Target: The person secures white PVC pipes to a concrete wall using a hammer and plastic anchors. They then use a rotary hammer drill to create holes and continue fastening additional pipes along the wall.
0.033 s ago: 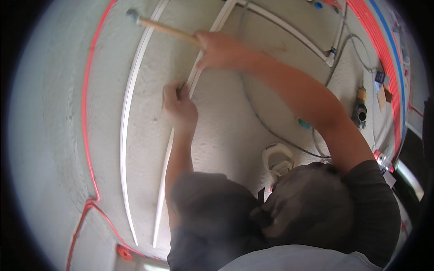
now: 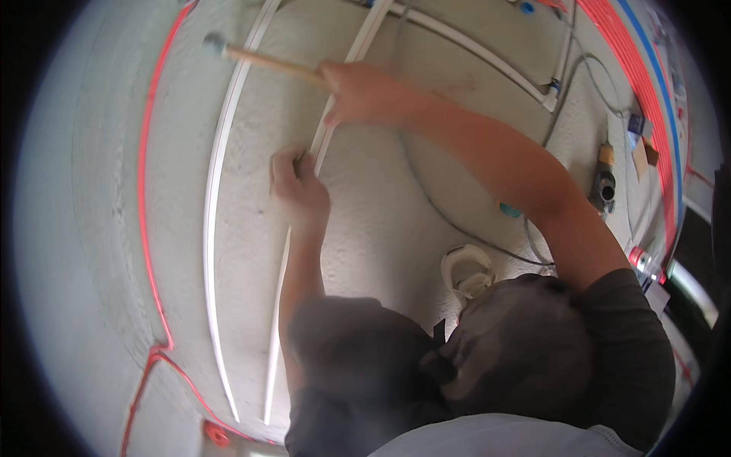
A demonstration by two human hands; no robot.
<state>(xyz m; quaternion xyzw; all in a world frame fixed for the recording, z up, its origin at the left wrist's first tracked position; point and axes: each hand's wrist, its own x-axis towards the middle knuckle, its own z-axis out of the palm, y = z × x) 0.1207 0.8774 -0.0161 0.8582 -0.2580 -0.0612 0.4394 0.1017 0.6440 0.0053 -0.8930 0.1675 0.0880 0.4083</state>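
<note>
My right hand (image 2: 364, 93) is closed round the wooden handle of a hammer (image 2: 270, 62). The hammer's dark head is at the far left end, over a long white pipe (image 2: 215, 164). Nearer to me my left hand (image 2: 301, 189) is closed low over the floor, its fingers pinched together. A small dark bit shows between them, too small to name. Right against these fingers runs a second white pipe (image 2: 352, 57), which passes under my right hand and partly behind my left forearm.
A white pipe with an elbow (image 2: 550, 100) crosses the far floor. On the right lie a power tool (image 2: 604, 183), a grey cable (image 2: 449, 217), a bundle of red pipes (image 2: 643, 84) and a bottle (image 2: 646, 263). A red pipe (image 2: 143, 164) runs along the left. My shoe (image 2: 468, 274) is close by.
The hammer and my right hand have moved slightly left and nearer to me. My left hand keeps its pinch in nearly the same place. The whole view has shifted slightly.
</note>
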